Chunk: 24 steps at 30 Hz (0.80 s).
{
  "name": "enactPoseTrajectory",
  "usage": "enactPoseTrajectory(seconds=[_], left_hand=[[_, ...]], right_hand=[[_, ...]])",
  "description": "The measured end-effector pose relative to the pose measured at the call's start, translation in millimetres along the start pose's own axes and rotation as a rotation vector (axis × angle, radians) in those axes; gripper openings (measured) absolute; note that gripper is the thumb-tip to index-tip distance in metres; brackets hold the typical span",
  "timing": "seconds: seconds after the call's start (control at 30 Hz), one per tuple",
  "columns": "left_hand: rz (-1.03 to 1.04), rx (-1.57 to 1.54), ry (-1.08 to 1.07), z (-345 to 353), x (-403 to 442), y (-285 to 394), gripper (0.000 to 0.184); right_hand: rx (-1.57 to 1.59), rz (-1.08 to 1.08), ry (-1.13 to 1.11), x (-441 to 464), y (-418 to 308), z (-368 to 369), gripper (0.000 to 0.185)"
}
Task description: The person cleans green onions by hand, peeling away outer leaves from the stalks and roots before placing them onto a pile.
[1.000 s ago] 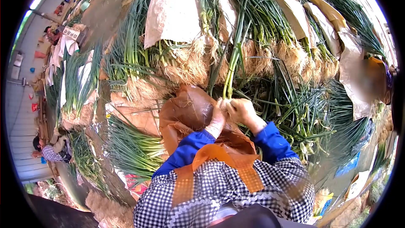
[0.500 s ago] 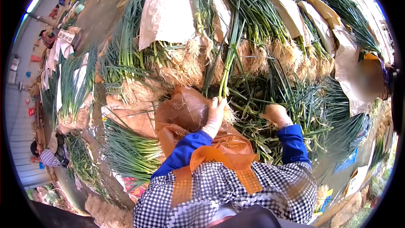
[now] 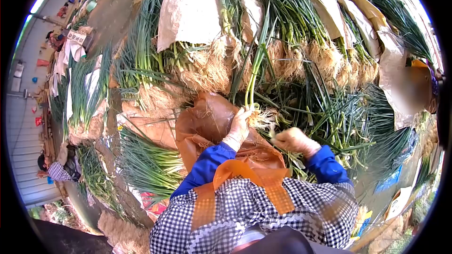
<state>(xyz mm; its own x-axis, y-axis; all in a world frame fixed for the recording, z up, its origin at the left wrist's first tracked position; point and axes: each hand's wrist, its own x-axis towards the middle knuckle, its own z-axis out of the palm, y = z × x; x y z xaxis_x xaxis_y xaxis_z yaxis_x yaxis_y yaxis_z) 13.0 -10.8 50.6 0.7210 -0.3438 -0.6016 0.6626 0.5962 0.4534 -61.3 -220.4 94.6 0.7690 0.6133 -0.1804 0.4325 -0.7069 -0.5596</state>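
Observation:
My left hand (image 3: 239,126) is closed round the lower stems of a few green onions (image 3: 254,75), whose leaves point away from me and whose pale roots (image 3: 262,118) hang to the right of the fist. To the right of those roots is my right hand (image 3: 294,140), with its fingers pressed together at the root tips; a small pale bit shows at the fingertips, too small to name. Under my left hand lies a brown plastic apron (image 3: 210,115). Loose green leaves (image 3: 325,117) are heaped beyond my right hand.
Rooted onion bundles (image 3: 202,70) stand in a row ahead, partly under pale sacks (image 3: 190,11). Trimmed onions (image 3: 150,164) lie at the left. Another person (image 3: 59,170) sits at the far left, and one more person (image 3: 412,89) is at the right edge.
My right hand parted from my left, moved out over the leaf heap, then came back lower beside the roots. My left hand has kept hold of the onions, whose roots now spread to the right.

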Motion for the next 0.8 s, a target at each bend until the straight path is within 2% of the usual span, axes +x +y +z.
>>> enactPoseTrajectory(seconds=[0.03,0.1,0.13,0.17,0.2,0.23,0.27,0.3,0.33,0.37,0.43,0.47,0.5,0.57,0.6,0.63,0.67,0.73,0.77,0.8], left_hand=[[0.001,0.005,-0.013,-1,1,0,0.020],[-0.077,0.006,-0.048,-9,9,0,0.022],[-0.167,0.034,-0.081,-3,9,11,0.023],[-0.321,-0.256,-0.449,-9,14,15,0.024],[-0.319,-0.293,-0.533,-7,10,23,0.024],[-0.313,-0.325,-0.621,0,4,35,0.025],[-0.268,-0.300,-0.582,19,-7,54,0.025],[-0.222,-0.280,-0.537,34,-19,70,0.025],[-0.152,-0.247,-0.523,35,-22,81,0.024],[-0.132,-0.277,-0.561,37,-23,90,0.023],[0.062,-0.152,-0.495,41,-26,99,0.027],[0.060,-0.268,-0.289,36,-21,93,0.034],[0.147,-0.060,-0.453,29,-17,93,0.038],[0.200,-0.077,-0.432,13,-4,81,0.039],[0.184,-0.121,-0.358,9,-1,76,0.040],[0.154,-0.210,-0.314,3,8,69,0.044],[0.167,-0.157,-0.276,7,3,66,0.044],[0.264,0.001,-0.131,11,4,57,0.043],[0.298,0.154,-0.152,-12,15,53,0.040],[0.310,0.203,-0.086,-10,14,51,0.041]], right_hand=[[-0.016,0.162,-0.172,-15,9,-7,0.028],[-0.371,0.618,-0.699,-14,39,-20,0.048],[-0.285,0.676,-0.398,-8,65,-17,0.055],[-0.090,0.655,-0.038,6,104,-4,0.055],[0.029,0.753,0.447,21,93,-26,0.053],[-0.109,0.882,0.530,41,87,-56,0.048],[-0.009,0.860,0.793,56,100,-67,0.046],[-0.026,0.884,0.905,70,99,-86,0.047],[-0.270,0.735,1.168,88,120,-82,0.050],[-0.270,0.773,1.123,100,126,-89,0.044],[-0.034,0.810,0.855,115,129,-90,0.031],[-0.238,0.637,0.958,121,127,-85,0.018],[-0.714,0.661,0.571,122,121,-73,0.011],[-0.648,0.303,0.194,107,67,-50,0.010],[-0.500,0.066,-0.411,95,46,-35,0.014],[-0.489,0.190,-0.523,89,20,-55,0.017],[-0.488,0.314,-0.633,84,-7,-75,0.020],[-0.531,0.244,-0.484,100,21,-109,0.028],[-0.552,0.210,-0.410,105,36,-126,0.032],[-0.299,0.430,0.003,113,70,-129,0.040]])
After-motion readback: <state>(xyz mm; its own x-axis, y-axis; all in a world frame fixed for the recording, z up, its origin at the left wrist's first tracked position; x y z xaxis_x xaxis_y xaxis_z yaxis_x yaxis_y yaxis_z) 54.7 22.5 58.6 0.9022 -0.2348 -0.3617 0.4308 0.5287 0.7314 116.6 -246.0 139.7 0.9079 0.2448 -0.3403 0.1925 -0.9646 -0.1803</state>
